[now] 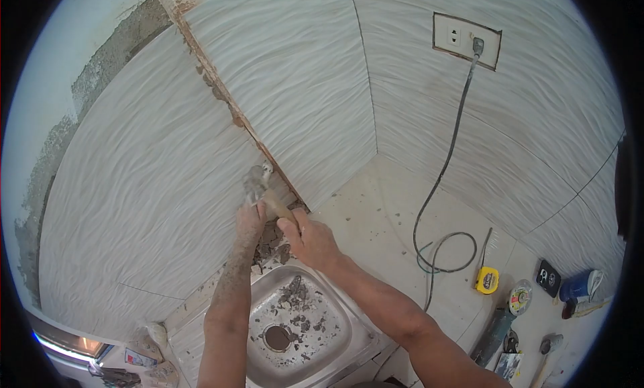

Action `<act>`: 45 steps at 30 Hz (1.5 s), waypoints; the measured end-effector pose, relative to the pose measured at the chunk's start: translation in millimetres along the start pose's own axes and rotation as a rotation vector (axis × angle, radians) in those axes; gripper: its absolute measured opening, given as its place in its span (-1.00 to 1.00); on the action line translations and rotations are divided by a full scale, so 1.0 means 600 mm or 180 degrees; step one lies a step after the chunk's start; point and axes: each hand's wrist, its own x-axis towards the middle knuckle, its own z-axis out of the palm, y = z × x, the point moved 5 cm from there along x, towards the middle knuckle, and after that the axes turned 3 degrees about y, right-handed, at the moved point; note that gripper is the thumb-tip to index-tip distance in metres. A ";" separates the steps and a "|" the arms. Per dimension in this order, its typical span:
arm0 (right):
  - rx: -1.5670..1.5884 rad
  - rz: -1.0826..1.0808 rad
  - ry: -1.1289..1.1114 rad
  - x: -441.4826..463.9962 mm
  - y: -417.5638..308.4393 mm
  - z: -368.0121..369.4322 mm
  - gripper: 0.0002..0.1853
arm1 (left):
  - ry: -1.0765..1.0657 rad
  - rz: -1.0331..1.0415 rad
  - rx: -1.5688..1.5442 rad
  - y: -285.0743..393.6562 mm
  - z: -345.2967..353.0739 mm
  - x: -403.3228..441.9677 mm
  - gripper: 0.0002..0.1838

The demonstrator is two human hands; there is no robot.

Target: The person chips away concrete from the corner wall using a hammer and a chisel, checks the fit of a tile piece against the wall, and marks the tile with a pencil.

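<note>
My right hand (312,240) is wrapped round the light wooden handle (276,203) of a hammer. The hammer's grey head (255,184) is blurred, close against the wavy white wall tile (154,166). Just below the head, my left hand (251,221) is closed; what it grips is hidden by blur and the hammer. Both hands are beside the lower end of a rough brown strip (231,109) between the tiles. Under them lie broken pieces of mortar (270,239) at the back edge of the steel sink (339,291).
Rubble (298,297) lies in the sink. A black cable (451,153) hangs from the wall socket (466,41) and coils on the counter. At the right are a yellow tape measure (487,280), an angle grinder (495,334), a blue container (580,285) and another hammer (549,351).
</note>
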 end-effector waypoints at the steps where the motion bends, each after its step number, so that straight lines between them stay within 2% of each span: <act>1: -0.0005 0.0082 0.0092 0.001 0.004 -0.003 -0.55 | 0.0113 -0.0065 0.0005 0.018 -0.011 0.001 -0.56; 6: 0.0089 -0.0019 0.0031 -0.012 -0.002 -0.016 -0.56 | 0.0174 -0.0258 -0.0235 0.006 0.010 -0.005 -0.64; 7: 0.0004 -0.0174 0.0026 -0.015 -0.007 -0.017 -0.56 | 0.0095 -0.0298 -0.0067 0.000 0.016 -0.007 -0.65; 9: -0.0100 -0.0006 -0.0044 -0.001 0.016 -0.009 -0.55 | 0.0026 -0.0319 0.0124 -0.006 0.019 -0.012 -0.66; 11: -0.0208 0.0117 -0.0080 0.008 0.015 -0.008 -0.54 | 0.0399 -0.0127 -0.0164 0.044 -0.029 -0.008 -0.65; 14: -0.0222 0.0167 -0.0210 -0.007 0.011 -0.004 -0.55 | 0.0373 0.0304 -0.0439 0.003 0.005 -0.002 -0.64; 17: -0.0031 -0.0064 -0.0010 -0.015 0.008 -0.007 -0.55 | 0.0079 -0.0092 -0.0023 0.020 -0.006 -0.005 -0.63; 20: -0.0084 0.0094 0.0033 0.004 0.010 -0.014 -0.55 | 0.0214 -0.0076 -0.0074 0.041 -0.025 -0.004 -0.61; 22: 0.0168 0.0012 -0.0080 -0.017 -0.005 -0.011 -0.54 | 0.0125 -0.0035 -0.0038 -0.034 0.035 -0.017 -0.60; 24: 0.0000 0.0130 -0.0094 -0.014 0.009 -0.004 -0.55 | 0.0052 0.0019 -0.0011 -0.033 0.041 -0.014 -0.59; 26: -0.0159 0.0228 -0.0092 -0.014 0.015 -0.005 -0.55 | -0.0155 -0.0246 -0.0048 0.037 -0.021 -0.002 -0.56; 29: 0.0018 0.0330 -0.0086 -0.012 0.008 -0.003 -0.55 | 0.0036 -0.0098 -0.0021 0.031 -0.022 -0.004 -0.57; 31: -0.0032 -0.0180 0.0027 -0.020 -0.005 -0.011 -0.57 | 0.0193 0.0159 0.0128 -0.025 0.024 -0.003 -0.56; 33: -0.0106 0.0040 0.0019 -0.011 0.019 -0.002 -0.57 | 0.0295 0.0428 0.0300 -0.018 0.023 -0.010 -0.55; 35: -0.0168 0.0215 0.0040 -0.009 0.024 -0.002 -0.57 | -0.0251 -0.0375 -0.0139 0.028 -0.017 0.000 -0.52; 38: -0.0019 0.0202 -0.0153 -0.021 0.012 -0.001 -0.56 | -0.0467 -0.0432 0.0339 -0.011 0.010 -0.008 -0.56; 40: 0.0010 -0.0162 -0.0141 -0.031 -0.003 -0.007 -0.56 | -0.0254 -0.0270 0.0033 -0.019 0.020 -0.013 -0.56; 42: -0.0019 0.0077 -0.0072 -0.019 0.023 0.004 -0.55 | -0.0062 -0.0067 -0.0269 -0.010 0.016 -0.019 -0.55; 44: -0.0058 0.0247 0.0023 -0.010 0.028 0.002 -0.55 | -0.0112 -0.0423 -0.0221 0.043 -0.033 -0.004 -0.53; 45: -0.0044 0.0199 0.0028 -0.014 0.024 -0.002 -0.55 | -0.0080 -0.0416 -0.0235 0.019 -0.014 0.008 -0.53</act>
